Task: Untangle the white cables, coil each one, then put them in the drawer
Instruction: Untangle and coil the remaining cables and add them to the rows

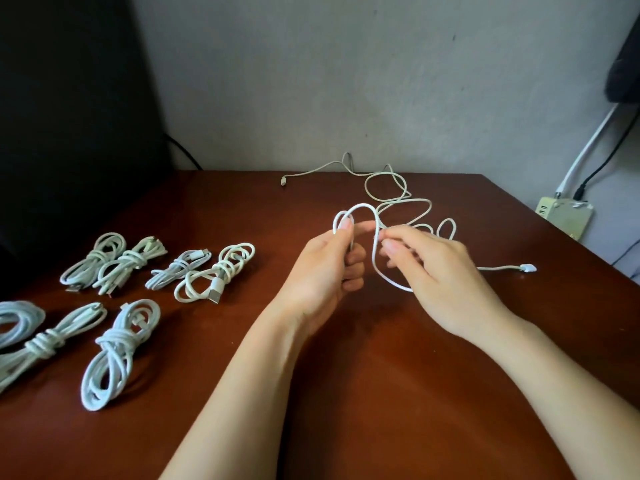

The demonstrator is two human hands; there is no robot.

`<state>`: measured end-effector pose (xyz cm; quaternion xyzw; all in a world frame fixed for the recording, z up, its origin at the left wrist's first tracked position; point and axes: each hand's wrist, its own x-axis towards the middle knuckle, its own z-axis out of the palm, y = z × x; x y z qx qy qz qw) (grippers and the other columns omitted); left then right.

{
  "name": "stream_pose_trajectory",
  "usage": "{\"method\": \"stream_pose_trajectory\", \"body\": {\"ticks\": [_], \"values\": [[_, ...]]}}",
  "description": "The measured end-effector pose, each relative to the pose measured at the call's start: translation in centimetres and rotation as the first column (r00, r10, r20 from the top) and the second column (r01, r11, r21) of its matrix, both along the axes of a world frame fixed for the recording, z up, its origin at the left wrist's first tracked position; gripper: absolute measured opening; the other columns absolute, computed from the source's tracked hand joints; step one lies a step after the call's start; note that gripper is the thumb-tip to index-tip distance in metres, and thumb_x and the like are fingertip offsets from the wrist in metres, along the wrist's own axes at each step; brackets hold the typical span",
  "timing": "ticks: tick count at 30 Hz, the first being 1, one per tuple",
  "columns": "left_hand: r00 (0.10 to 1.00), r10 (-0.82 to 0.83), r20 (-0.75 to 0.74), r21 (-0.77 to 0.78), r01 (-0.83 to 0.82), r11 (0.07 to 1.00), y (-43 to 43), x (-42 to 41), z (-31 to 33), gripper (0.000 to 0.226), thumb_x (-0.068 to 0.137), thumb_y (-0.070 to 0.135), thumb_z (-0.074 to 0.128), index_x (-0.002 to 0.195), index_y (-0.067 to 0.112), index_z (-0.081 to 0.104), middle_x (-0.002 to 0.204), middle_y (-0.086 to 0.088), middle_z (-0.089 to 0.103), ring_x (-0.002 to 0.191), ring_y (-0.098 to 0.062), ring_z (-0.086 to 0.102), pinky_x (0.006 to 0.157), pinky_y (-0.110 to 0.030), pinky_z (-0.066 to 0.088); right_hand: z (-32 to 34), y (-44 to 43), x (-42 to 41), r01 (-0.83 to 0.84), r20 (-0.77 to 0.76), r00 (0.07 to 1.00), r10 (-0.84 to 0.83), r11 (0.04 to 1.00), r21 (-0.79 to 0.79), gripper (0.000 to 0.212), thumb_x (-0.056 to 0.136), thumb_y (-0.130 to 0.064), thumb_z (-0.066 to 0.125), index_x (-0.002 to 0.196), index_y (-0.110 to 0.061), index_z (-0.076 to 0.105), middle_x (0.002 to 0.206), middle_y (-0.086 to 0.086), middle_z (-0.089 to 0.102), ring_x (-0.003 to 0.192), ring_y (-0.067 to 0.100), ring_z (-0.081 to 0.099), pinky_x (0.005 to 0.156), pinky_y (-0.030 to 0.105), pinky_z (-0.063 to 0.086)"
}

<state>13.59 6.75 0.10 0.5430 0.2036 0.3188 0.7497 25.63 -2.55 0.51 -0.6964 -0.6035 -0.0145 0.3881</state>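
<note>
Left hand: fingers curled round a small gathered loop of the white cable, thumb and forefinger pinching it at the top. The loop stands roughly upright in the fist. Right hand: thumb and forefinger pinch the same cable just beside the left hand, the other fingers loosely bent. Between the two hands the cable rises in a narrow arch above the worktop, and a slack bend hangs under the right hand's fingers. Beyond the hands, the rest lies in loose overlapping loops at the far centre of the worktop; whether this is one cable or two crossing cannot be told. One connector lies flat to the right of the right hand, its lead running left to right and the plug pointing toward the right edge. A smaller end lies near the far edge, pointing left. On the left side, well apart from the hands, seven coiled bundles lie in two rows, each wrapped round its middle, long axes slanting from near left to far right; the leftmost is partly out of view. A pale power strip sits beyond the right edge, below the grey wall. A dark panel stands at far left.
</note>
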Motion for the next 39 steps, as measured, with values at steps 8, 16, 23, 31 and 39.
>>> {"method": "stream_pose_trajectory", "body": {"ticks": [8, 16, 23, 31, 39], "values": [[0.995, -0.075, -0.06, 0.121, 0.081, 0.989, -0.62, -0.09, -0.01, 0.039, 0.103, 0.035, 0.033, 0.099, 0.014, 0.066, 0.072, -0.004, 0.013, 0.05, -0.006, 0.018, 0.047, -0.02, 0.017, 0.31, 0.53, -0.46, -0.098, -0.406, 0.905, 0.129, 0.991, 0.096, 0.008, 0.091, -0.012, 0.06, 0.085, -0.012, 0.066, 0.068, 0.0, 0.07, 0.065, 0.008, 0.065, 0.063, 0.017, 0.05], [0.995, -0.058, -0.081, 0.125, 0.068, 0.99, -0.63, -0.35, 0.14, 0.034, 0.1, 0.039, 0.039, 0.098, 0.015, 0.063, 0.073, -0.004, 0.013, 0.05, -0.006, 0.017, 0.05, -0.022, 0.015, 0.57, 0.38, -0.48, -0.071, -0.39, 0.907, 0.162, 0.969, 0.237, 0.013, 0.092, -0.011, 0.059, 0.085, -0.02, 0.064, 0.057, 0.001, 0.064, 0.053, 0.025, 0.059, 0.056, 0.023, 0.048], [0.981, -0.194, 0.009, 0.062, 0.193, 0.979, -0.95, -0.32, 0.28, 0.043, 0.102, 0.042, 0.03, 0.093, 0.015, 0.063, 0.066, 0.001, 0.028, 0.054, -0.008, 0.018, 0.05, -0.02, 0.019, 0.39, 0.34, -0.7, -0.07, -0.323, 0.936, 0.137, 0.975, 0.21, 0.016, 0.091, -0.009, 0.06, 0.075, -0.012, 0.06, 0.057, -0.008, 0.065, 0.048, 0.016, 0.058, 0.053, 0.016, 0.045], [0.948, -0.299, 0.113, -0.077, 0.308, 0.948, -0.67, -0.07, 0.49, 0.045, 0.096, 0.043, 0.036, 0.107, 0.008, 0.061, 0.062, 0.002, 0.029, 0.047, -0.005, 0.023, 0.045, -0.018, 0.021, 0.24, 0.45, -0.62, -0.01, -0.35, 0.934, 0.067, 0.987, 0.163, 0.018, 0.089, -0.011, 0.064, 0.07, -0.012, 0.063, 0.054, -0.013, 0.064, 0.042, 0.005, 0.054, 0.054, 0.011, 0.043], [0.939, -0.304, 0.161, -0.104, 0.323, 0.941, -0.73, -0.3, 0.64, 0.036, 0.083, 0.038, 0.049, 0.104, 0.011, 0.063, 0.063, 0.004, 0.029, 0.055, -0.009, 0.013, 0.049, -0.019, 0.018, 0.48, 0.43, -0.89, 0.098, -0.342, 0.938, -0.064, 0.992, 0.084, 0.031, 0.087, -0.029, 0.065, 0.064, -0.009, 0.058, 0.042, -0.002, 0.058, 0.031, 0.009, 0.047, 0.04, 0.014, 0.039]]}}
